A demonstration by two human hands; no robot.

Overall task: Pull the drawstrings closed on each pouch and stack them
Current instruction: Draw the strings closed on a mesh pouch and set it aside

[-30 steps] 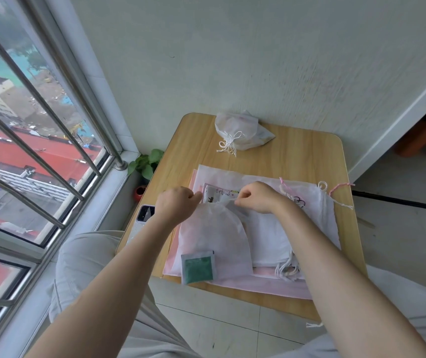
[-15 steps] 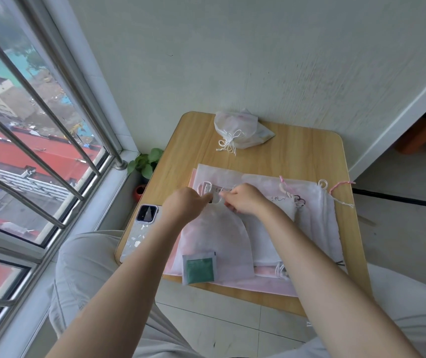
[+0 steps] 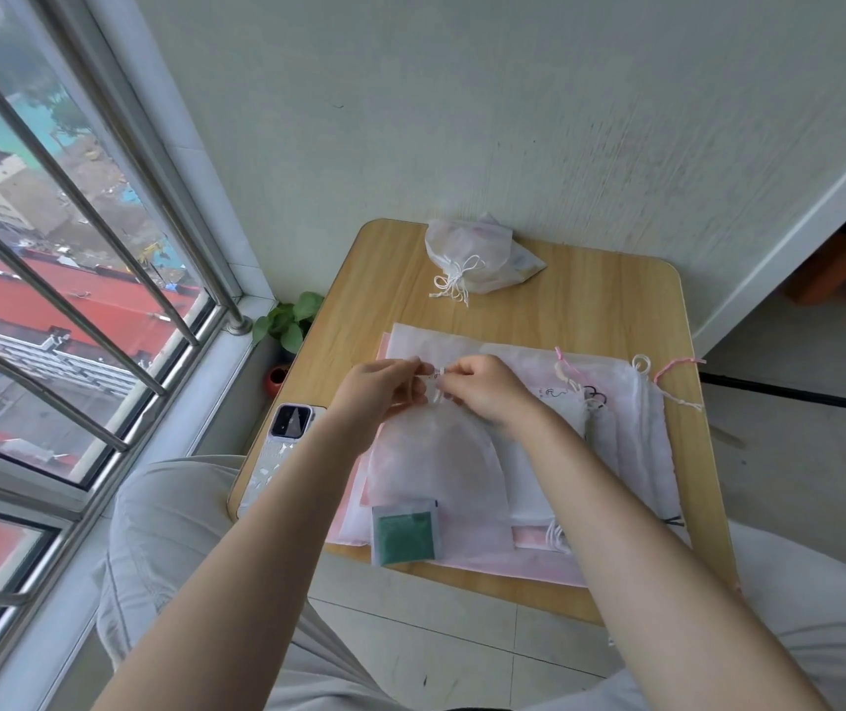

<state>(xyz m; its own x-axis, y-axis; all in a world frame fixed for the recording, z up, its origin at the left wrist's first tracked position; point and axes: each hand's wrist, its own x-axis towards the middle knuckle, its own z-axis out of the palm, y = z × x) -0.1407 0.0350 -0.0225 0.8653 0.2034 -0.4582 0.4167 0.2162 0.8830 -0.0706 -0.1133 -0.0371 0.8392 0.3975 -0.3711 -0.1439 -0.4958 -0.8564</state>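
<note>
A white fabric pouch (image 3: 436, 469) lies on top of a pile of flat white and pink pouches (image 3: 631, 454) on the small wooden table (image 3: 590, 295). Its mouth, pointing away from me, is gathered narrow. My left hand (image 3: 377, 390) and my right hand (image 3: 485, 387) meet at that mouth, each pinching the white drawstring (image 3: 438, 374). A pouch with its strings drawn tight (image 3: 467, 259) sits at the table's far edge by the wall.
A small green sachet (image 3: 402, 531) lies on the pile's near edge. A phone (image 3: 279, 449) rests at the table's left edge. A potted plant (image 3: 287, 325) stands on the floor by the barred window. My knees are under the table's near side.
My hands have come together from the two sides of the pouch's mouth to its centre. The mouth has gathered from wide to narrow. The view has shifted slightly, showing the phone.
</note>
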